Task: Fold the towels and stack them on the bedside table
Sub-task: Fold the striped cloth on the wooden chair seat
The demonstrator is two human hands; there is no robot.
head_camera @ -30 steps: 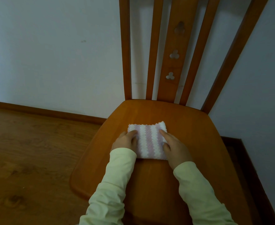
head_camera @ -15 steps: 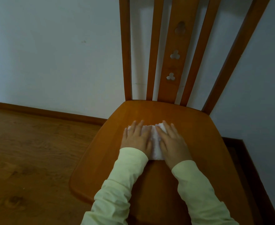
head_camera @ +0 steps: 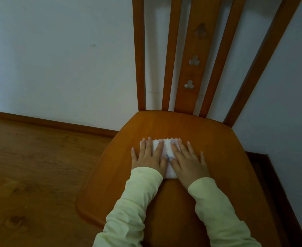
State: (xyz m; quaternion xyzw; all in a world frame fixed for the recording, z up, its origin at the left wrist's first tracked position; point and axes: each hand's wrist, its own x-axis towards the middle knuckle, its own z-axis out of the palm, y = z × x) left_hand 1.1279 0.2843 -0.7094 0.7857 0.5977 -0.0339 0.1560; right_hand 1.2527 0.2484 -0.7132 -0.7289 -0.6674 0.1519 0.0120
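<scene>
A small folded towel (head_camera: 167,148), white with pale pink stripes, lies flat on the wooden chair seat (head_camera: 217,148). My left hand (head_camera: 148,155) rests palm down on its left half, fingers spread. My right hand (head_camera: 187,157) lies palm down on its right half, fingers also spread. Only a narrow strip of the towel shows between the two hands and at its far edge. Both arms wear pale yellow-green sleeves. No bedside table is in view.
The chair's slatted backrest (head_camera: 194,56) rises straight ahead against a white wall (head_camera: 57,50). Wooden floor (head_camera: 30,166) and a skirting board (head_camera: 48,122) lie to the left. A second wall (head_camera: 289,104) closes in on the right.
A second ago my fingertips held the towel's two sides with its striped top showing. Both hands have since slid onto it and spread flat, covering most of it.
</scene>
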